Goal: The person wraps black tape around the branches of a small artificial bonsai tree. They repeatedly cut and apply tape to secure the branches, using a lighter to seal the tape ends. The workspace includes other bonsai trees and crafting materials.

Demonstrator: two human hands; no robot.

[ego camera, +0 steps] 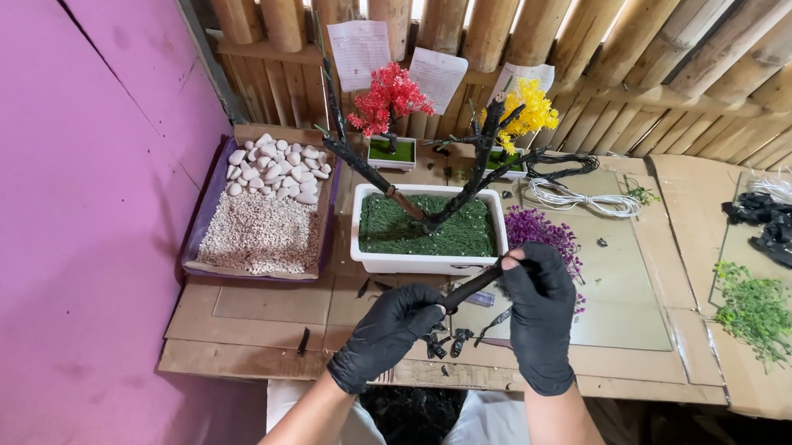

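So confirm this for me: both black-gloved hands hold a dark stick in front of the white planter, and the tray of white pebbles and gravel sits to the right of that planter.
One detail is off. The head view shows the tray of pebbles and gravel to the left of the white planter, against the pink wall, not to its right. The rest stands: the left hand and right hand, both black-gloved, hold a dark stick in front of the planter.

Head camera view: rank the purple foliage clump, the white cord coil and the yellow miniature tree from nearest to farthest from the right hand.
From the right hand:
1. Purple foliage clump, just above the hand, partly behind it.
2. White cord coil, farther back on the table, slightly right.
3. Yellow miniature tree, farthest, by the bamboo wall.
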